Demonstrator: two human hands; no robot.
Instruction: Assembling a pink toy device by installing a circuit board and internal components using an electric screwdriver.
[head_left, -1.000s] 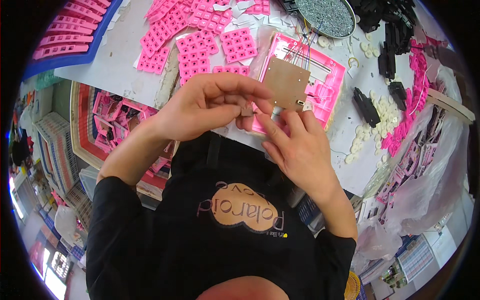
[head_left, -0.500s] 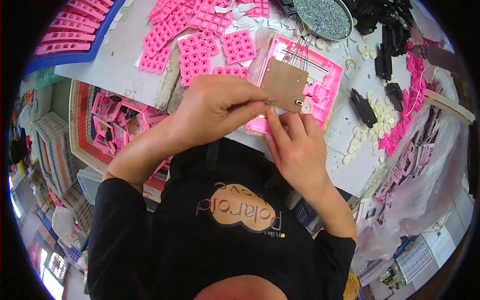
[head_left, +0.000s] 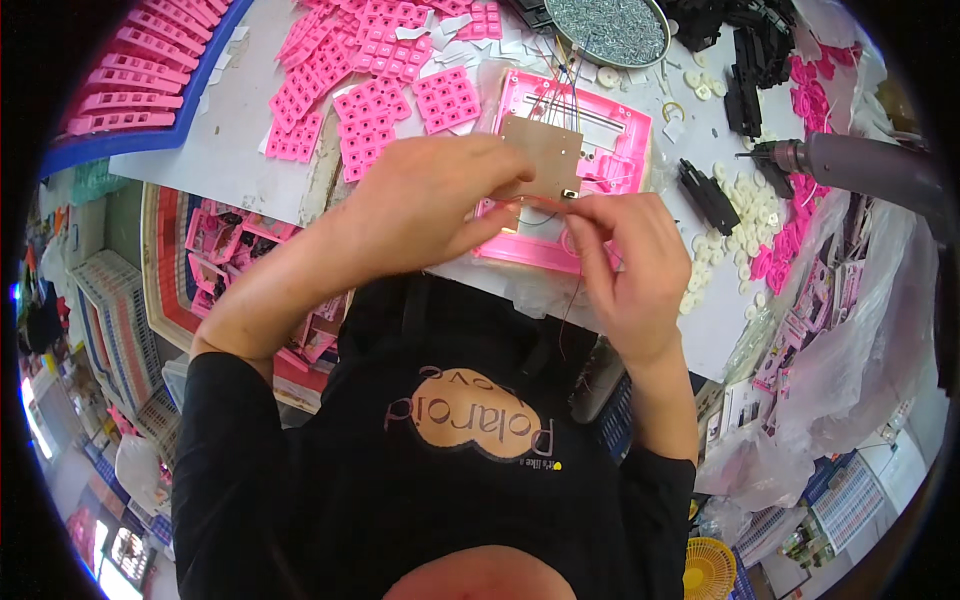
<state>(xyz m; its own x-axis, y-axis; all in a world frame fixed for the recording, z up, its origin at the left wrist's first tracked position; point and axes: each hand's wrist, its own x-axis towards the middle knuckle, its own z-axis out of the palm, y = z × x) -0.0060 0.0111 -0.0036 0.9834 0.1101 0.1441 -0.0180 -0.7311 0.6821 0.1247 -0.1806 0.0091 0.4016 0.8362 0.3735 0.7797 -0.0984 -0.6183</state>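
pinching thin wires, both hands at table edge, pink frame beneath

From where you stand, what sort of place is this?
Probably a small electronics assembly workshop. The hands work thin wires at a brown circuit board in a pink plastic housing; pink rubber keypads, a dish of screws and a powered screwdriver lie around.

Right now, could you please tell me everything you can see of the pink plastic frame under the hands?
The pink plastic frame lies flat on the white table, a rectangular moulded shell. A brown circuit board rests on it, thin wires running across. The left hand and right hand cover its near edge, pinching wires.
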